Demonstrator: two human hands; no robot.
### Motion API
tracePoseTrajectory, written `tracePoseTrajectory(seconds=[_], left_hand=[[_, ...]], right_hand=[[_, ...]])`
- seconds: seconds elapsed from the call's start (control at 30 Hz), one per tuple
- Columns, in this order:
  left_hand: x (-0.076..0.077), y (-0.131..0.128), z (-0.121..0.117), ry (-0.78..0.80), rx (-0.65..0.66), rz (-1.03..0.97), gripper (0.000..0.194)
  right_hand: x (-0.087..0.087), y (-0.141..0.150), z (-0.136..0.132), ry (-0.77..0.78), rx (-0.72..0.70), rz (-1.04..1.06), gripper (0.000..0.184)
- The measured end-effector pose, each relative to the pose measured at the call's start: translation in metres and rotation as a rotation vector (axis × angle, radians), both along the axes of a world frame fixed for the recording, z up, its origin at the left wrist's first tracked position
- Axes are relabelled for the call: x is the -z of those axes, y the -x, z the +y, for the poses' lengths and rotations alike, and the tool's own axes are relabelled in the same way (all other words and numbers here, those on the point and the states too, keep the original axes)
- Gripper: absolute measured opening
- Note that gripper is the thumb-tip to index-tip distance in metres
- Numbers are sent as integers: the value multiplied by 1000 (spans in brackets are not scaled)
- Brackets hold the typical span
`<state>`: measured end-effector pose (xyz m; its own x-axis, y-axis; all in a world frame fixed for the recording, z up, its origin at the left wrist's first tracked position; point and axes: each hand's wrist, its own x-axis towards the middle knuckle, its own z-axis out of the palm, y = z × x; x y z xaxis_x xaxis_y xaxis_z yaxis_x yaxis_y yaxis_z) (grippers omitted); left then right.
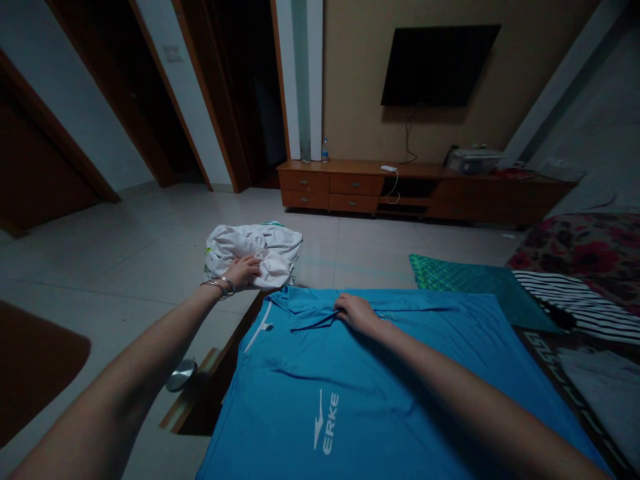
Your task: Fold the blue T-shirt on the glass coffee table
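Blue shirt is pinched in the right hand.

Dark wooden bench: blue fabric shirt spread on top
Shirt's far left: bunched white cloth
Shirt's right: green patterned cloth, then black-and-white striped cloth
Behind: long brown wooden cabinet beneath black rectangular television

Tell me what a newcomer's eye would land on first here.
The large blue shirt spread across the foreground, with white lettering on it; the right hand holds a fold near its far edge. To its upper left, the left hand rests on a bunched white cloth. Farther back, a black television hangs above a wooden cabinet.
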<state>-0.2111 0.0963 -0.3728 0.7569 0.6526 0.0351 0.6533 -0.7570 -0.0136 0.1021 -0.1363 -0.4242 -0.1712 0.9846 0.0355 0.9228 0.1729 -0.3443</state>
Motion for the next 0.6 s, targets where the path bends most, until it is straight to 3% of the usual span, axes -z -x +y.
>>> tracePoseTrajectory(seconds=[0.1,0.2,0.33,0.4,0.47,0.53,0.6], left_hand=[[-5,-8,-18,-7,28,-51,30],[-2,-25,-49,28,146,-71,41],[15,-54,-88,303,312,-40,70],[24,-67,-98,411,307,-23,90],[30,-79,-103,413,286,-11,98],[36,-89,-106,340,257,-54,93],[40,-99,-106,268,187,-175,71]], right_hand=[[-9,-4,6,10,-16,37,15],[-22,-8,16,5,29,181,15],[-38,-12,39,78,165,450,17],[-46,-12,52,124,253,628,17],[-53,-13,65,168,359,825,17],[-58,-16,76,181,452,959,17],[-60,-20,87,152,515,1018,13]])
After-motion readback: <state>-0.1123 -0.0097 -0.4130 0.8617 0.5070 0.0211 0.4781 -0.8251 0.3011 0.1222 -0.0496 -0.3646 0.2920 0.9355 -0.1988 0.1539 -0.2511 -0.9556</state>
